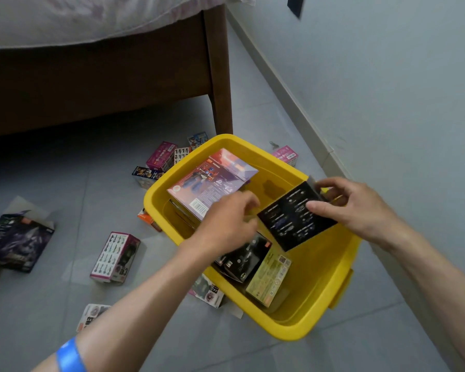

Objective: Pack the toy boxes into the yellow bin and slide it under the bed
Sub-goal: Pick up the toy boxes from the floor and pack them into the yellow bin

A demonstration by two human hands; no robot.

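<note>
The yellow bin point(330, 267) sits on the grey floor point(253, 353) just beside the bed's wooden leg point(220, 84), close to the wall, probably so it needs only a short push to go under the bed point(91, 71) once full. Over its open top the person holds a flat black box point(293, 218), tilted with one corner dipping inside. The right hand point(349, 205) pinches its far edge, thumb on the printed face and fingers behind, while the left hand point(226, 221) has its fingers curled at the near edge; whether it truly grips there cannot be told, since the box's edge hides behind the knuckles. The tilt looks meant to slot the box into the gap left in the bin.

Inside already lie a large red-and-purple box point(212, 181) propped at the far end, a small black box point(242, 261) and a pale green box point(269, 277) nearer the person. Packing seems partly done: on the floor wait a pink-edged box point(116, 256), a big dark box point(16, 242) and a cluster of small boxes point(159, 159) by the bed.
</note>
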